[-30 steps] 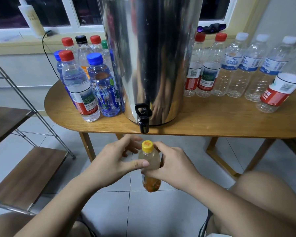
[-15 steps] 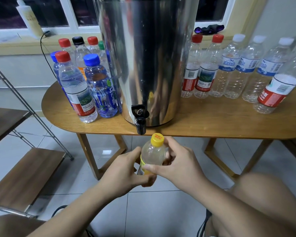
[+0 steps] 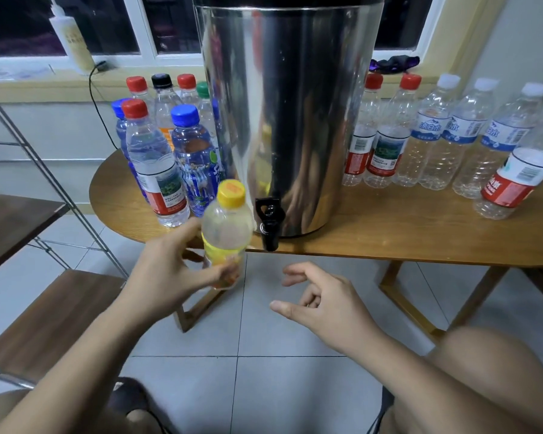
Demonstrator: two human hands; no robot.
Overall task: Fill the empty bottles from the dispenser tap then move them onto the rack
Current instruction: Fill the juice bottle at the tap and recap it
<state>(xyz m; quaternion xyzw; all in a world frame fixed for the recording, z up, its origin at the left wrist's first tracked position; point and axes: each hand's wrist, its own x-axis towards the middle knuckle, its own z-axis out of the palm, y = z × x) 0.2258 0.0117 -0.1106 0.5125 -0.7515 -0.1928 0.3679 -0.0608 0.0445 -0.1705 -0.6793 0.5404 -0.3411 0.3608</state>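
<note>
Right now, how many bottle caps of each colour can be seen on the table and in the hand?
Red caps: 5
Blue caps: 2
White caps: 3
Black cap: 1
Green cap: 1
Yellow cap, on the bottle in the left hand: 1
Total: 13

Your dispenser [image 3: 289,120] stands on the table [image 3: 389,236], tap [image 3: 269,222] at the front edge, between the left bottle cluster [image 3: 157,164] and right bottle row [image 3: 430,142]; the rack [image 3: 54,311] stands farther left.

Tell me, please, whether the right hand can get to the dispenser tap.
Probably yes: the right hand hangs empty below the tap, nothing between them; the left hand holds the bottle aside.
</note>
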